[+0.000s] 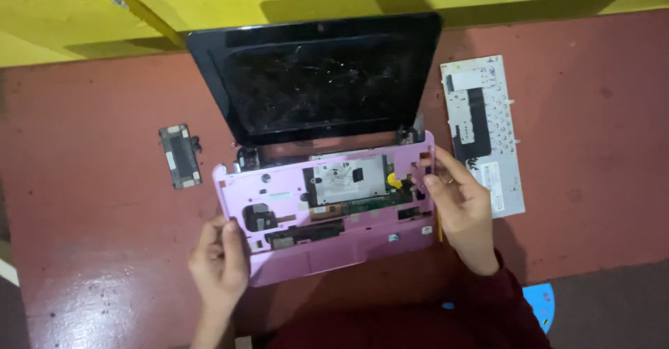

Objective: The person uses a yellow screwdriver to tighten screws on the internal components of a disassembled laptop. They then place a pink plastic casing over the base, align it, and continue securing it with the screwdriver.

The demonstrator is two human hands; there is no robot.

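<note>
A small pink laptop [334, 244] lies open on the reddish-brown table [90, 251], its keyboard removed so the inner metal plate and green board show. Its dark, scratched screen [320, 84] leans back toward the yellow wall. My left hand [219, 262] grips the pink base at its front-left corner. My right hand [456, 203] holds the base's right edge, with fingers pressing near the right hinge. A thin yellow-handled tool pokes out beneath my right hand.
The removed keyboard [484, 133] lies face down, to the right of the laptop. A small dark rectangular part [180, 156] sits to the left. A blue object [540, 304] shows at the table's front edge.
</note>
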